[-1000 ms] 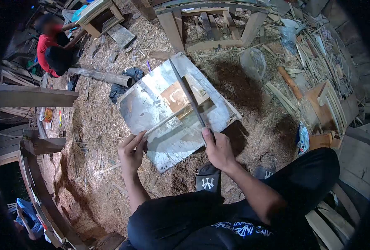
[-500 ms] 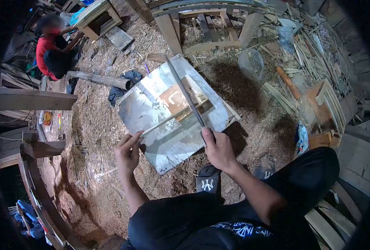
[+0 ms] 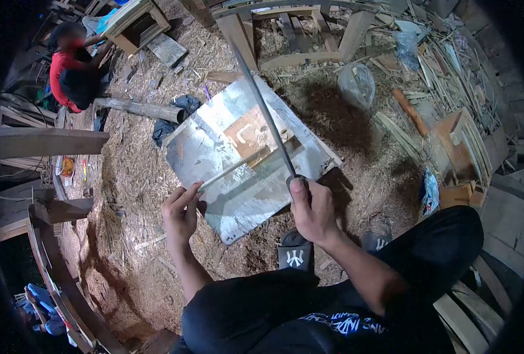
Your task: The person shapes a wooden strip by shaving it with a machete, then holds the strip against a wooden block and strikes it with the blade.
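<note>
My right hand (image 3: pixel 315 212) is closed round the dark handle of a long knife (image 3: pixel 265 112). Its narrow blade points up and away, slanting left above the board. Between the fingertips of my left hand (image 3: pixel 180 212) is the near end of a thin wooden strip (image 3: pixel 235 167). The strip runs forward and right over a scuffed, pale board (image 3: pixel 191 150), and the blade crosses in front of its far end. A brown wooden piece (image 3: pixel 244 131) with white curved marks lies on the board, partly covered by the blade.
Wood shavings cover the ground around the board. A wooden frame (image 3: pixel 300 61) stands beyond it, a clear plastic bag (image 3: pixel 356 87) and a round wooden piece (image 3: pixel 410 113) lie to the right. At upper left a person (image 3: pixel 72 74) in red crouches by a wooden box frame (image 3: pixel 136 26).
The knife's blade has swung up and away, its tip now farther from me. The wooden strip has shifted slightly, while my left hand stays nearly in place.
</note>
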Available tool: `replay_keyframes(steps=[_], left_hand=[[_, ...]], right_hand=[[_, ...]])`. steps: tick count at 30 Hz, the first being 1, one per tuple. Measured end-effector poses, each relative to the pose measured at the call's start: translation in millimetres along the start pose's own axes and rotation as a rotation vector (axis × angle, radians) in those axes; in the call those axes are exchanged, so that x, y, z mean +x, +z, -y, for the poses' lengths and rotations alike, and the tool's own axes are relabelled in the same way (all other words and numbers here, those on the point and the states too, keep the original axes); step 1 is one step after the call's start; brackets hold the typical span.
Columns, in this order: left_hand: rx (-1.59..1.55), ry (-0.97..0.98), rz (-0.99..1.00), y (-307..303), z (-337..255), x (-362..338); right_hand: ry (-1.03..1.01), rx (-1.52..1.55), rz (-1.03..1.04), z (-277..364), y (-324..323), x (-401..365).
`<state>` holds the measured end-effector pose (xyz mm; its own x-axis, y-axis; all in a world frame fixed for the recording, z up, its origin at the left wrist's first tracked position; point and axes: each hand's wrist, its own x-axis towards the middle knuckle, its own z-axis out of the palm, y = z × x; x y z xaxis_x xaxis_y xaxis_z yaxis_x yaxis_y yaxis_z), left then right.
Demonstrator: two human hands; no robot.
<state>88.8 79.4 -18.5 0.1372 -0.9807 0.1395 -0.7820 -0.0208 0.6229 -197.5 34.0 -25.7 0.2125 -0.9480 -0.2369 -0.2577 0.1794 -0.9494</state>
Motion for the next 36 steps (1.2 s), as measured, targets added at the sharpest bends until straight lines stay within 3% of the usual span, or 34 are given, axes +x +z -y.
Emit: replay_keyframes(steps=[2, 4, 12, 14, 16, 18, 21, 23, 24, 26, 30, 36], left_hand=[[-0.032, -0.019, -0.008, -2, 3, -1], [0.140, 0.084, 0.001, -5, 1, 3], [0.009, 0.010, 0.016, -1, 0, -1], [-0.017, 0.020, 0.011, -5, 3, -1], [0.072, 0.010, 0.011, -9, 1, 0], [0.072, 0.041, 0.012, -8, -1, 3], [0.050, 0.021, 0.017, -7, 0, 0], [0.008, -0.015, 0.013, -6, -2, 0], [0.010, -0.016, 0.014, -7, -3, -1], [0.076, 0.033, 0.017, -9, -6, 2], [0.078, 0.072, 0.012, -8, 1, 1], [-0.100, -0.081, 0.056, -5, 2, 0]], right_hand=[[0.008, -0.025, 0.042, -3, 2, 2], [0.043, -0.094, 0.048, -13, 8, 5], [-0.071, 0.063, -0.033, -4, 3, 1], [-0.107, -0.021, -0.048, -10, 6, 3], [0.014, -0.166, 0.024, -19, 9, 8], [0.057, -0.102, 0.040, -15, 5, 5], [-0.015, -0.068, 0.056, 0, -1, 3], [-0.188, 0.025, -0.017, 3, 0, 2], [-0.187, 0.027, -0.016, -3, 5, 3], [0.035, -0.090, 0.012, -21, 16, 8], [-0.037, -0.096, -0.041, -26, 15, 8], [-0.005, 0.039, 0.036, -3, 1, 10]])
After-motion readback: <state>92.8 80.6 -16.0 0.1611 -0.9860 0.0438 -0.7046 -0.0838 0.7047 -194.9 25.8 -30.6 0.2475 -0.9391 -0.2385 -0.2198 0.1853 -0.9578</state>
